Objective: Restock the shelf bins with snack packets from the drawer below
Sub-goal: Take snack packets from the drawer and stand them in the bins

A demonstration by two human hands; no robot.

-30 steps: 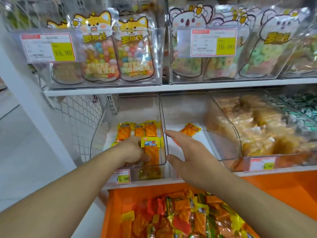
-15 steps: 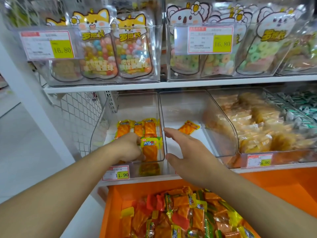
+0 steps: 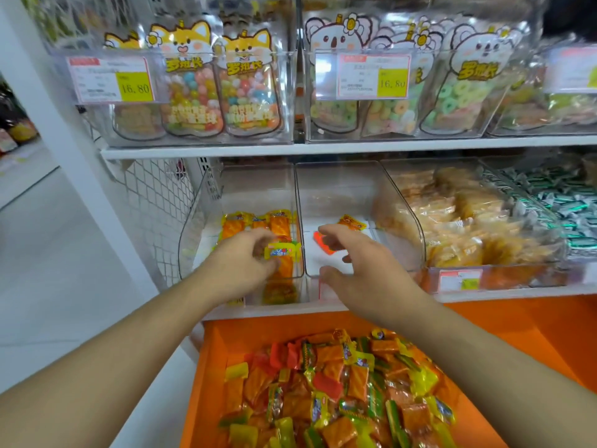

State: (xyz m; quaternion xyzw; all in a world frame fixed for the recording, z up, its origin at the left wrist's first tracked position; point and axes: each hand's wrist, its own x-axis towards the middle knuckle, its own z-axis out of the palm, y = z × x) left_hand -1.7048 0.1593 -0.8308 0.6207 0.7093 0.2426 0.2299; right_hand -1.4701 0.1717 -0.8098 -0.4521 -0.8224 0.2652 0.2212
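The orange drawer below the shelf is heaped with packets; above it two clear bins stand side by side and are nearly bare. In the left bin the left hand pinches a yellow-topped orange packet in front of a short row already laid there. Over the right bin the right hand is spread with loose fingers, a red packet just under its fingertips; whether it touches it I cannot tell. The risk, I judge, is mixing: the bins share a thin wall, and a careless drop could put a red one among orange. Full bins to the right and price tags along the front crowd the reach.
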